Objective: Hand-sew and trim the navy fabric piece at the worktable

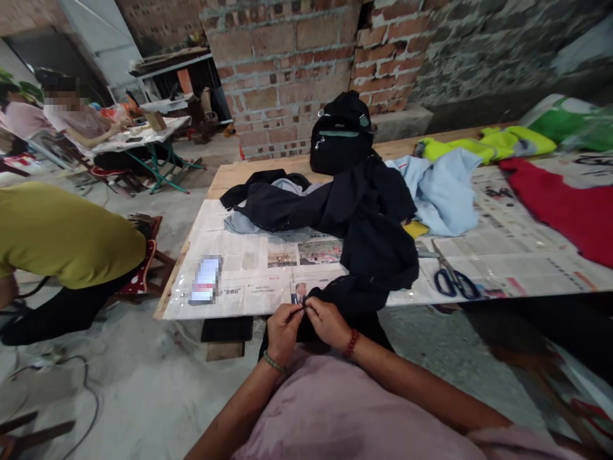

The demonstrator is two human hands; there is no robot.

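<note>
At the table's front edge, my left hand (283, 331) and my right hand (328, 324) meet fingertip to fingertip. Both are closed in a pinch on an end of a dark garment (378, 246). Whether a smaller item sits between the fingertips is too small to make out. From my hands the garment runs up and back across the table in loose folds. Pale blue cloth (443, 191) lies beside it on the right, and a bit of yellow cloth (416, 229) shows under its edge.
Scissors (454, 281) with dark handles lie right of the garment; a phone (205, 280) lies left. Behind stand a black bag (341, 137), a neon-yellow garment (488, 145) and red cloth (565, 207). Newspaper (249, 259) covers the table. A person in yellow (71, 233) sits at left.
</note>
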